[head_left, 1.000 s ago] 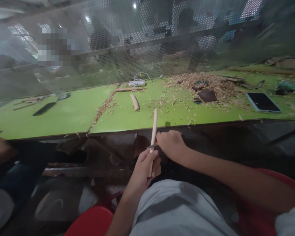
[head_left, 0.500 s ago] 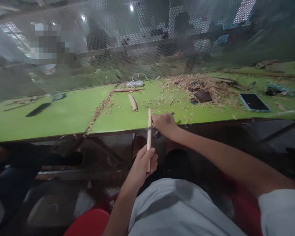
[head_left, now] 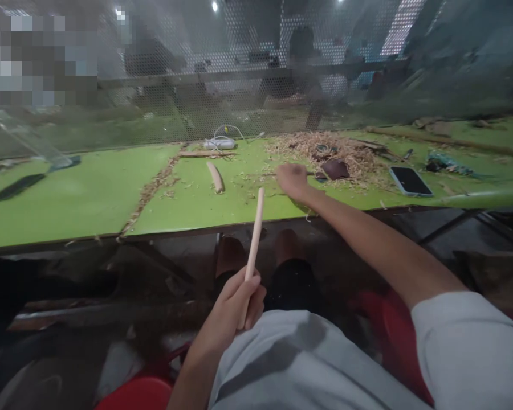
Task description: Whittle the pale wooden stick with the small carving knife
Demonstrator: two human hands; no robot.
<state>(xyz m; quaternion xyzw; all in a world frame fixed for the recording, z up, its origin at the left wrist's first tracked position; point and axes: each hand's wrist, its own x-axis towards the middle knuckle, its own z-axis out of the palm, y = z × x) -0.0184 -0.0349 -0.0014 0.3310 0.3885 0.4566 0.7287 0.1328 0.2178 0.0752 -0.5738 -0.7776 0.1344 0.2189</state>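
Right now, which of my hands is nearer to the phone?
Right. Your right hand is over the green table, left of the phone; your left hand is farther, short of the table's near edge, holding a pale stick.

**Open left, crowded right**

The near green tabletop point(head_left: 81, 210) left of the line of shavings point(head_left: 147, 196) offers wide passage. Rightward past the right hand point(head_left: 293, 181), the shavings heap point(head_left: 297, 143) and phone point(head_left: 411, 181) obstruct; behind, the mesh screen point(head_left: 239, 102) bars the way.
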